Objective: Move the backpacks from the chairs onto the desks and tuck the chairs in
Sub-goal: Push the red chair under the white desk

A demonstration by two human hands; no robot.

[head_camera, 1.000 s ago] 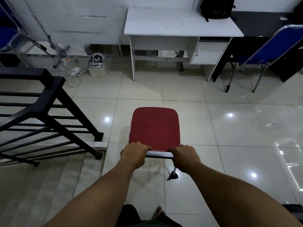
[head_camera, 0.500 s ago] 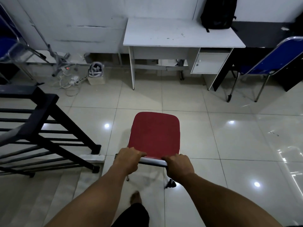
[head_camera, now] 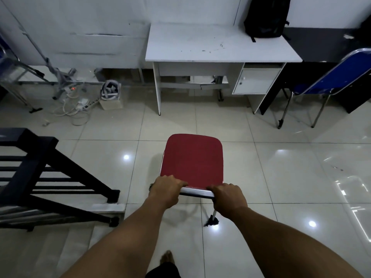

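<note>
The red chair [head_camera: 193, 160] is gripped at its metal back rail by the left hand [head_camera: 165, 190] & right hand [head_camera: 228, 198], fingers curled tight round it, on the tiled floor well short of the white desk [head_camera: 220, 46], w/ a black backpack [head_camera: 265, 16] set on the desk's back right corner.

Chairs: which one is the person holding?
The red chair, in the middle of the floor. Both the left hand and right hand grip its metal back rail. The blue chair stands untouched beside the white desk.
</note>
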